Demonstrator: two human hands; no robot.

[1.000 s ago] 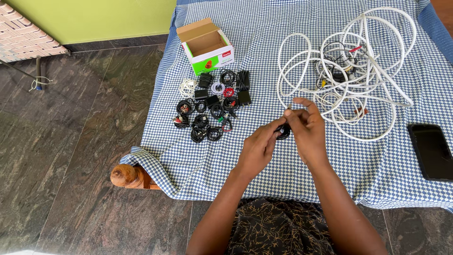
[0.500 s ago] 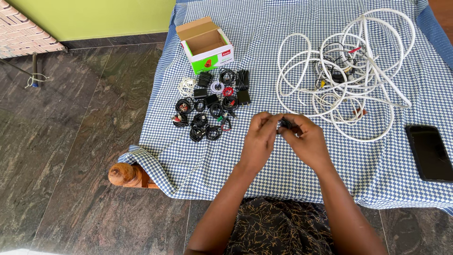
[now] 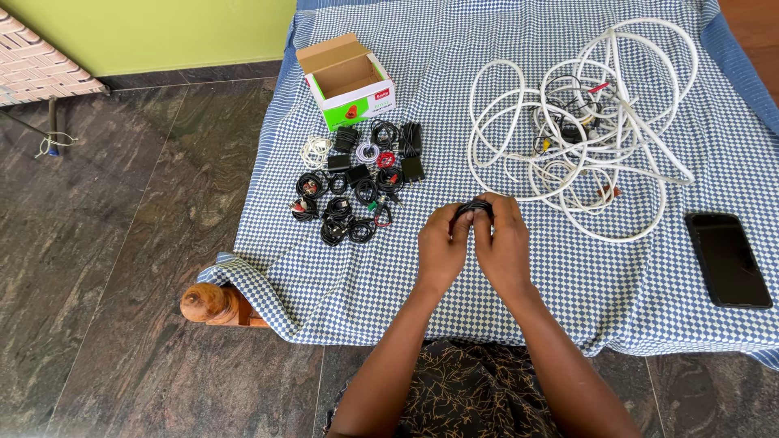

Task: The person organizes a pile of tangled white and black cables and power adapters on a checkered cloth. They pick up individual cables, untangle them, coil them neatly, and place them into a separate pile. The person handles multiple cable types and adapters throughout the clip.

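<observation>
Head view: left hand (image 3: 442,247) and right hand (image 3: 501,243) meet over the near middle of the checked bedsheet (image 3: 454,97), fingers closed together around a small black cable coil (image 3: 473,208). Judged as done: a group of bundled cables (image 3: 357,186) lies toward the sheet's left edge, below an open cardboard box (image 3: 347,77). Judged as outstanding: the tangled white cable heap (image 3: 580,122), far right. A black phone (image 3: 728,259) lies at the right edge.

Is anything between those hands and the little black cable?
No. Both the left hand and the right hand already grip the small coiled black cable, with nothing visible between them.
</observation>
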